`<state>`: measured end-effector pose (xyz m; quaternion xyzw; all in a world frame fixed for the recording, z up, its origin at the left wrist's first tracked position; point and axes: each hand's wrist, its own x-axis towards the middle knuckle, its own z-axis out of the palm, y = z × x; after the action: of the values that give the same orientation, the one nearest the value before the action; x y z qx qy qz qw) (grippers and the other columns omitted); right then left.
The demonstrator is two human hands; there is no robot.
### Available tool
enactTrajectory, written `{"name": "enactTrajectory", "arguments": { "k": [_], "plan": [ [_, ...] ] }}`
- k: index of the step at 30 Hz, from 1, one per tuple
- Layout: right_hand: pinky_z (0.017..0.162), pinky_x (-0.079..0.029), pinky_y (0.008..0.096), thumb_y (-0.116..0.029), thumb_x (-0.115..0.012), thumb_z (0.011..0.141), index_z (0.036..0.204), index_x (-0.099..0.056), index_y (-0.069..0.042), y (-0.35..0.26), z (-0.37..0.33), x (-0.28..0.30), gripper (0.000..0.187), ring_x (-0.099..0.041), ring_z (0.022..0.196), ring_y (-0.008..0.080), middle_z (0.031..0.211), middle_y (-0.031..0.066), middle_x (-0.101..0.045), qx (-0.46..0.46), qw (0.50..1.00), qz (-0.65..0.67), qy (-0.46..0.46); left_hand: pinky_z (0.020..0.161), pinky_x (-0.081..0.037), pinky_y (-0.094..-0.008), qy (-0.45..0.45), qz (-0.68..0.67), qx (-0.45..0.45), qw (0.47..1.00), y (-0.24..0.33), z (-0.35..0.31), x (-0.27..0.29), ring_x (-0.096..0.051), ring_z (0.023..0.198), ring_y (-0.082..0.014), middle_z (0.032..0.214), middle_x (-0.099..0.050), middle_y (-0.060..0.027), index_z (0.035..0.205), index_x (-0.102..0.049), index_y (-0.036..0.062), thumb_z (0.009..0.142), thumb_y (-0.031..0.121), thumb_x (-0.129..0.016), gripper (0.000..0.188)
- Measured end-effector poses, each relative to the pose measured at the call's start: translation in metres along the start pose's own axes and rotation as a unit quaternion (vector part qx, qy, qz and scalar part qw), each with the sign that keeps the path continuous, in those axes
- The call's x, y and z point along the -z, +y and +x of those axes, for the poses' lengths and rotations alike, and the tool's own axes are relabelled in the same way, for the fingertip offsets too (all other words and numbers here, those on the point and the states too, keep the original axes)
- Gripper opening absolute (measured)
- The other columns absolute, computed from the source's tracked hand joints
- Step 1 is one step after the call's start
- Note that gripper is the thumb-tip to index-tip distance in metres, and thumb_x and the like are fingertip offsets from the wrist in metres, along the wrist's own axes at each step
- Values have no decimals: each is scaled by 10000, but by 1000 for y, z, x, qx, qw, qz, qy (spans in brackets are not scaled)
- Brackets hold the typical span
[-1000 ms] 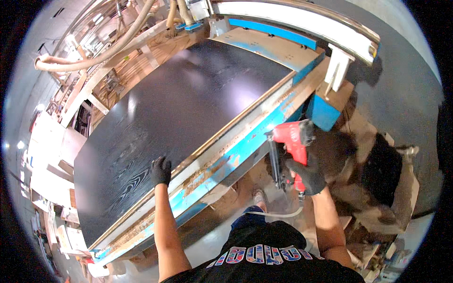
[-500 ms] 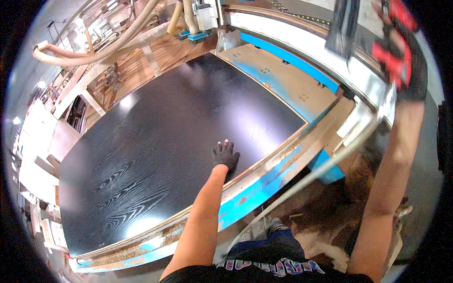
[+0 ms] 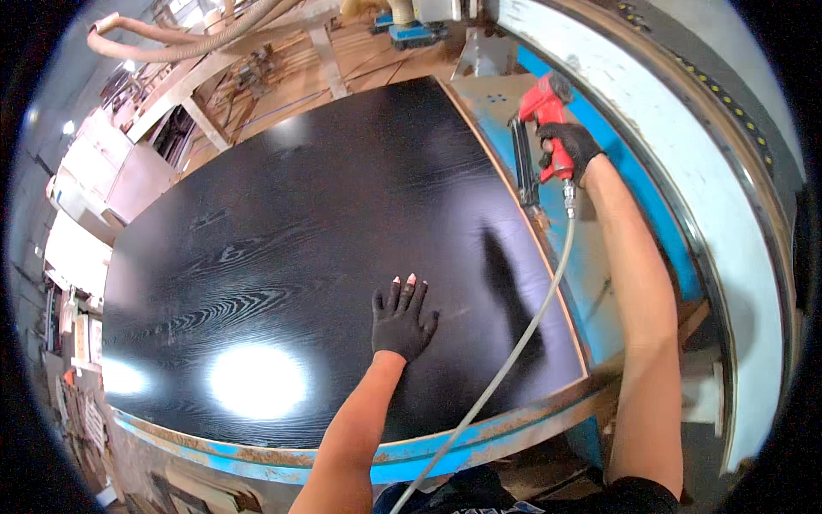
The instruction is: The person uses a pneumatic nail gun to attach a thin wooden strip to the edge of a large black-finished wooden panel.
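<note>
A large dark wood-grain panel (image 3: 282, 223) with a glossy face lies flat in front of me. On its right half rests my left hand (image 3: 401, 331), in a dark glove with bare fingertips, palm down and fingers spread. My right hand (image 3: 572, 147), also gloved, is wrapped round the handle of a red pneumatic nail gun (image 3: 545, 96). Its black magazine (image 3: 521, 158) points toward me, and the lower end is at the panel's right edge; whether it touches cannot be made out. A pale air hose (image 3: 514, 360) runs from the handle's metal coupling down across the panel's near right corner.
Under the panel is a worn blue-edged table (image 3: 342, 467). Beyond its right side stands a long white beam (image 3: 685, 171) with a blue strip (image 3: 612, 128) beside it. A ribbed hose (image 3: 171, 51) and wooden framing (image 3: 330, 64) are at the far left.
My right hand has brought the nail gun from the upper right, over the white beam, leftward to the panel's right edge. My left hand stays flat on the panel. The view has shifted.
</note>
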<state>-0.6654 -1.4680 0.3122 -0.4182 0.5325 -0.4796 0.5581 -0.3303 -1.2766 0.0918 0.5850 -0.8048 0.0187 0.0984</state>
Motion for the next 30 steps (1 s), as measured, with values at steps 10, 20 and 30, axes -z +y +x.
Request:
{"name": "enactTrajectory", "arguments": {
  "k": [10,20,30],
  "plan": [
    [455,-472,375,-188,-679,757,848,-594,-73,84,114,15,170,-536,455,214,574,41,-524,-90,991,-93,-26,1120,-159,-570,-22,12,49,998,10,24,20,-283,1392,-291,1500,-329,-88,1431,-378,150,876,458,-461,640],
    [446,-462,389,-183,-661,750,752,-568,-85,78,138,-1,135,-536,457,211,571,47,-521,-77,974,-215,-4,1113,-174,-553,-8,-24,42,999,9,23,31,-291,1392,-324,1499,-346,-100,1402,-429,146,882,389,-515,581],
    [431,-453,368,-195,-676,757,728,-579,-76,85,150,1,156,-544,448,220,559,45,-533,-84,978,-188,-9,1124,-164,-543,-6,-24,44,999,9,22,29,-294,1393,-318,1504,-343,-90,1402,-436,157,863,394,-529,596]
  ]
}}
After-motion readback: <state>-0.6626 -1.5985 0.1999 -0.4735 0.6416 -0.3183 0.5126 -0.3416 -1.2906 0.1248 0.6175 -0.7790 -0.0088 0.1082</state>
